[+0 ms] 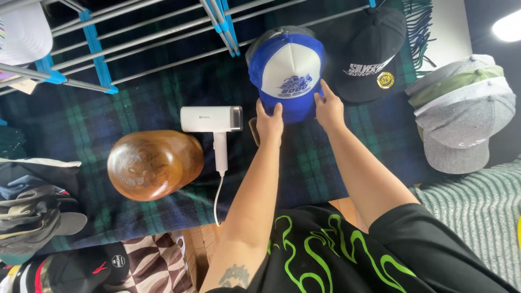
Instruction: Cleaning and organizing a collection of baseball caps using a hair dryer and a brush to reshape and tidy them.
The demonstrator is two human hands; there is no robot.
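We grip the blue-and-white cap [286, 73] by its brim, left hand [269, 122] and right hand [329, 107] clasping opposite edges, its crown pointing away from both.

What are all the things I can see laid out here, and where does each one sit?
Trucker cap: one, blue and white, centre top, held at its brim.
Black cap: one, right of the blue one.
Stacked caps: several, grey and green, far right.
Handheld steamer: one, white, corded, left of the hands.
Wooden head form: one, brown, lying left of the steamer.
Cap pile: several, dark, left edge.
Drying rack: one, grey rods with blue joints, top.
Plaid blanket: one, dark blue-green, beneath everything.
Left hand: grips the brim's left side.
Right hand: grips the brim's right side.
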